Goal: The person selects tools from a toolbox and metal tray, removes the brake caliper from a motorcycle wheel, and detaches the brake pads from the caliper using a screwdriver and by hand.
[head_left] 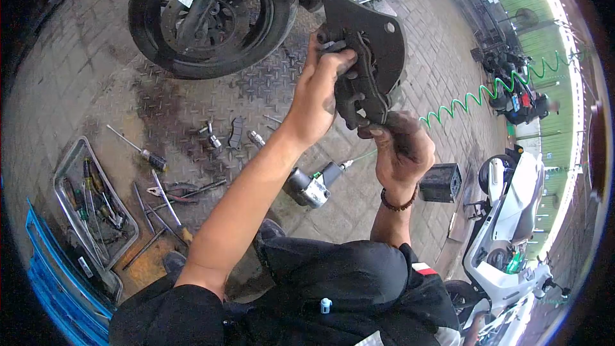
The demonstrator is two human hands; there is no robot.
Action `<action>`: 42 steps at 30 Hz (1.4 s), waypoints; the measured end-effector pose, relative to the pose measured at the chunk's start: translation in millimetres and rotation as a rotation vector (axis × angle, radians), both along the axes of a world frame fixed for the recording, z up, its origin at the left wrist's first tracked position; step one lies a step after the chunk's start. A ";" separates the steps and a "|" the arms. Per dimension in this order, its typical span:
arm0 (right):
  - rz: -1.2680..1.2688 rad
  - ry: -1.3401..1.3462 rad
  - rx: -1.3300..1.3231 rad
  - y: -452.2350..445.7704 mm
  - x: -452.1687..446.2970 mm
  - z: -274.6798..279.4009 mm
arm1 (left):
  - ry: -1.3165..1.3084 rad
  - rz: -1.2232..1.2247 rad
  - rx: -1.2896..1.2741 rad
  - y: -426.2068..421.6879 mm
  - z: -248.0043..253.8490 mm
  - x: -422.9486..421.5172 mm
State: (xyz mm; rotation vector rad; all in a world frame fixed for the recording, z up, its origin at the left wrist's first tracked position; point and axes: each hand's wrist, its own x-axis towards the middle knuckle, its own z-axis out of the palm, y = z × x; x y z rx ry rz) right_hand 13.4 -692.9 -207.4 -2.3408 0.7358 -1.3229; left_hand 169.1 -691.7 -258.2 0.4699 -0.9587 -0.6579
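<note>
Both of my hands hold up a black brake caliper (368, 70) with a broad dark plate (375, 25) on its far side. My left hand (323, 80) is wrapped round the caliper's left side, its fingers curled over the top. At the lower end, my right hand (407, 147) is closed, with thumb and fingers pinching the caliper's edge; its fingertips are partly hidden. Grease darkens the fingers of both hands. Below them on the floor lies an impact wrench (311, 186) joined to a green coiled air hose (471, 99).
A motorcycle wheel (285, 35) stands ahead. A brake pad (236, 132), sockets (210, 136), a screwdriver (138, 147) and pliers (173, 195) lie on the metal floor plate. At left is a metal tool tray (131, 240). A black bin (441, 182) and white scooter (506, 230) are right.
</note>
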 end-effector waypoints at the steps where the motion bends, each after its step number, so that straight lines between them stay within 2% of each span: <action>1: 0.000 0.000 0.001 1.3 0.9 -0.4 | -0.031 0.012 0.035 -0.4 -3.3 0.6; 3: 0.035 -0.124 0.269 4.2 2.9 -0.3 | -0.059 0.022 0.068 2.7 5.7 1.6; 6: 0.060 -0.006 0.339 1.7 -6.4 -3.1 | 0.200 -0.107 0.188 4.4 18.3 -0.9; 7: 0.059 -0.006 0.339 -0.8 -4.7 -4.8 | 0.321 -0.170 0.198 2.7 18.9 -1.4; 8: 0.084 -0.115 0.285 -4.9 1.9 -5.6 | 0.443 -0.234 0.208 2.9 21.9 -1.7; 9: 0.107 -0.224 0.231 -7.0 5.7 -6.3 | 0.443 -0.239 0.209 4.6 24.3 -1.6; 12: 0.167 -0.254 0.277 -4.3 9.0 -6.0 | 0.486 -0.373 0.213 7.6 26.4 1.8; 14: 0.099 -0.300 0.327 3.3 8.5 -0.1 | 0.440 -0.264 0.308 4.2 23.4 1.0; 16: 0.020 0.053 -0.071 4.8 2.7 4.1 | 0.445 -0.229 0.293 4.3 25.8 -0.5; 17: 0.043 -0.048 -0.012 9.3 7.2 6.5 | 0.481 -0.284 0.295 6.7 27.8 0.7; 20: -0.037 0.009 -0.075 -2.4 7.9 0.4 | 0.491 -0.330 0.295 8.2 25.3 1.6; 22: -0.047 0.007 0.018 0.6 7.8 -1.1 | 0.496 -0.310 0.342 9.9 25.8 1.9; 24: -0.016 -0.238 0.330 2.6 11.4 -8.3 | 0.489 -0.322 0.318 8.8 22.4 2.1; 25: -0.019 -0.239 0.329 1.7 14.9 -7.7 | 0.486 -0.331 0.292 7.9 21.5 1.6; 26: -0.038 -0.292 0.218 -0.4 20.0 -5.1 | 0.486 -0.332 0.291 8.0 23.5 0.4; 27: -0.056 -0.344 0.109 -1.7 22.7 -4.0 | 0.517 -0.312 0.292 9.0 27.0 -1.6; 29: -0.060 -0.367 0.145 -3.7 20.7 -5.1 | 0.558 -0.274 0.296 9.1 29.5 -7.0; 30: -0.053 -0.398 0.189 -5.5 22.6 -8.4 | 0.496 -0.278 0.270 7.6 29.4 -7.2; 32: -0.159 -0.200 0.082 -7.6 10.3 -25.6 | 0.391 -0.196 0.277 2.4 15.7 -7.4; 33: -0.194 -0.140 0.062 -7.2 4.7 -33.0 | 0.078 0.201 0.141 4.5 14.4 -6.9; 34: -0.117 -0.173 0.153 -1.8 11.5 -28.9 | 0.130 0.155 0.138 3.5 13.2 -4.1; 35: -0.100 -0.319 0.184 -20.8 -1.7 -54.6 | 0.183 0.111 0.135 1.5 11.4 -1.0; 36: 0.311 -0.601 0.543 -26.1 -8.7 -58.3 | 0.397 -0.113 0.161 5.2 20.4 0.2; 38: 0.133 -0.448 0.812 -32.4 -5.4 -102.9 | 0.687 -0.365 0.015 4.0 23.8 -0.3; 39: 0.144 -0.438 0.822 -31.1 5.7 -117.7 | 0.650 -0.314 -0.016 -1.7 20.0 0.0; 40: 0.270 -0.108 0.729 -30.9 20.9 -136.2 | 0.669 -0.321 0.036 -4.1 16.5 -1.9; 42: 0.510 0.529 0.504 -19.0 67.7 -172.7 | 0.710 -0.287 -0.066 -12.0 11.4 -6.4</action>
